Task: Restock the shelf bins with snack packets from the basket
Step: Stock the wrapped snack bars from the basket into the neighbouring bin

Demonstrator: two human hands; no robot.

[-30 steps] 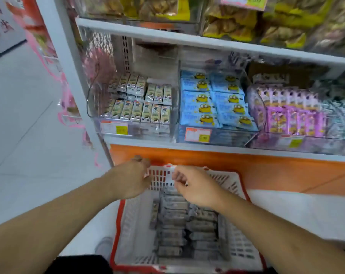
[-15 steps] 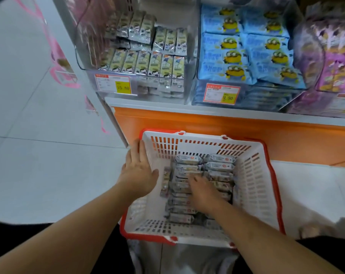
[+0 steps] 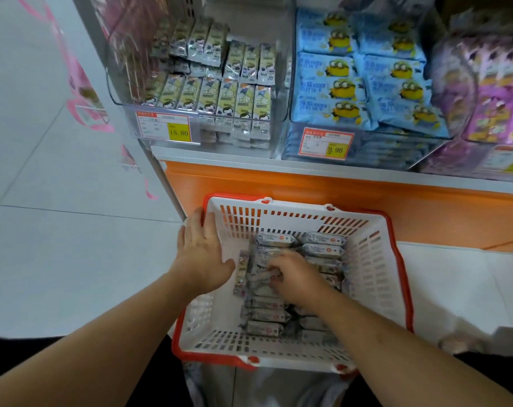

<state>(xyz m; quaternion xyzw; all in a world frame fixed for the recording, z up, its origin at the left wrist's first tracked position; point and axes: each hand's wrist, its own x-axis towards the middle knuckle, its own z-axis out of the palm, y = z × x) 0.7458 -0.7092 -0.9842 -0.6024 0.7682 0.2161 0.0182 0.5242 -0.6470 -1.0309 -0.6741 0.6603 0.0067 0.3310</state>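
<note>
Head view: basket (image 3: pixel 375 259) on floor at 6 o'clock; left hand (image 3: pixel 202 254) flat on its rim, right hand (image 3: pixel 296 277) pinching grey snack packets (image 3: pixel 267 315) inside; pick-up step; next, lift to clear bin (image 3: pixel 208 92) at 11 o'clock.

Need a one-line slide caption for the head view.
Left hand steadies the white basket by its rim while the right hand grips grey snack packets inside, below clear shelf bins.
</note>
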